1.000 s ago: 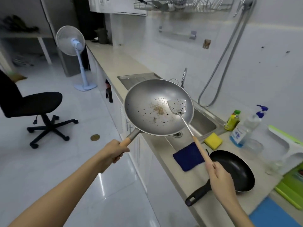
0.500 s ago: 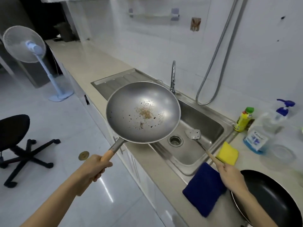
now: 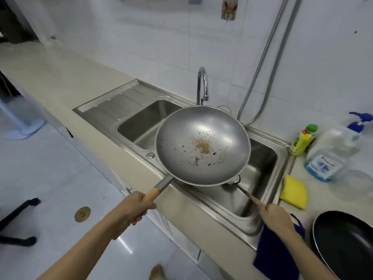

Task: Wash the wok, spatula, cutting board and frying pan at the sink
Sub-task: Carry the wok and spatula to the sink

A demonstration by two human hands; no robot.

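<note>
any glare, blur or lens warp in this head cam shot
Head view: a bright glare patch sits on the wok bowl; the right hand and spatula are motion-smeared; wide-angle distortion bends the counter edge, and the floor reflects light.

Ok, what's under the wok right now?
Below the wok is the sink basin. The spatula pokes out at its lower rim; most of its perforated head and the drain are covered.

- One view only, from a camera worn on the person's head, looking forward and steeply down.
- It faces the sink [image 3: 260, 164] and the tiled wall [image 3: 141, 37] behind, close in.
- Both forearms reach in from the bottom edge; the floor [image 3: 50, 178] fills the left side.
</note>
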